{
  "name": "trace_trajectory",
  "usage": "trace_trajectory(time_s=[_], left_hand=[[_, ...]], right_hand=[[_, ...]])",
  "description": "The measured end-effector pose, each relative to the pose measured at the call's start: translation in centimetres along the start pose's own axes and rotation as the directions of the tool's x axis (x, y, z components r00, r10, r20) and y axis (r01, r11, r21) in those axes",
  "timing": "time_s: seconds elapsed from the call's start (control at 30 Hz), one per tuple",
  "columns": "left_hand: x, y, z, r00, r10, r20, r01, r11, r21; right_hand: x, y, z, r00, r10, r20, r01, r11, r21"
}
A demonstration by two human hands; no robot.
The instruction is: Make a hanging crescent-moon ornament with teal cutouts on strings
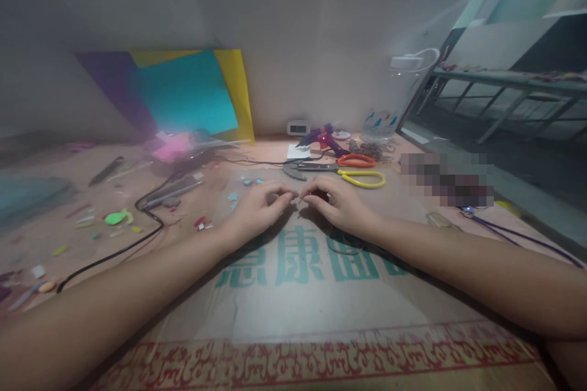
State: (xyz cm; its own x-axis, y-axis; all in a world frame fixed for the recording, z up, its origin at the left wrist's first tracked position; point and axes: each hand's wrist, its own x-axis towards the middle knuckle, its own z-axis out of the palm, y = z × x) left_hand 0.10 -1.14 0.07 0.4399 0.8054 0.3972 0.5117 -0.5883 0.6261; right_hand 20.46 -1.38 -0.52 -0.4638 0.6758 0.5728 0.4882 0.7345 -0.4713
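My left hand [262, 204] and my right hand [336, 198] meet fingertip to fingertip over a cardboard sheet [293, 311] with green characters and a red border. Each thumb presses against its fingers in a pinch. Whatever lies between the tips is too small to make out. Just beyond the hands are cutters with a red and a yellow loop handle [362, 180]. Small light-blue pieces [233, 197] lie left of my left hand. Under my right wrist, a thin dark loop [343, 245] rests on the sheet.
A purple glue gun [323, 139] with a lit red light stands behind, near a small digital clock [298, 128]. Coloured sheets [188, 91] lean on the wall. A clear plastic container [380, 125] stands right. A black cord [151, 229] crosses scattered scraps at left.
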Motion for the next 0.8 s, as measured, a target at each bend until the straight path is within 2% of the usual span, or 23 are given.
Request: trace_trajectory(time_s=[0.1, 0.2, 0.63, 0.8], left_hand=[[0.05, 0.13, -0.08, 0.996, -0.082, -0.026, 0.082, 0.997, -0.01], [0.08, 0.16, -0.05, 0.994, -0.101, -0.032, 0.099, 0.994, -0.038], [0.08, -0.21, 0.3, 0.994, -0.045, 0.095, 0.051, 0.997, -0.061], [0.11, -0.68, 0.5, 0.998, 0.038, 0.046, -0.037, 0.999, -0.016]], right_hand=[[0.03, -0.03, 0.02, 0.999, -0.008, 0.032, 0.008, 1.0, 0.004], [0.07, -0.1, 0.01, 1.0, 0.003, 0.028, -0.003, 1.0, 0.003], [0.01, -0.42, -0.25, 0.998, 0.044, -0.046, -0.045, 0.999, -0.011], [0.29, -0.7, -0.5, 0.988, 0.153, 0.012, -0.153, 0.973, 0.172]])
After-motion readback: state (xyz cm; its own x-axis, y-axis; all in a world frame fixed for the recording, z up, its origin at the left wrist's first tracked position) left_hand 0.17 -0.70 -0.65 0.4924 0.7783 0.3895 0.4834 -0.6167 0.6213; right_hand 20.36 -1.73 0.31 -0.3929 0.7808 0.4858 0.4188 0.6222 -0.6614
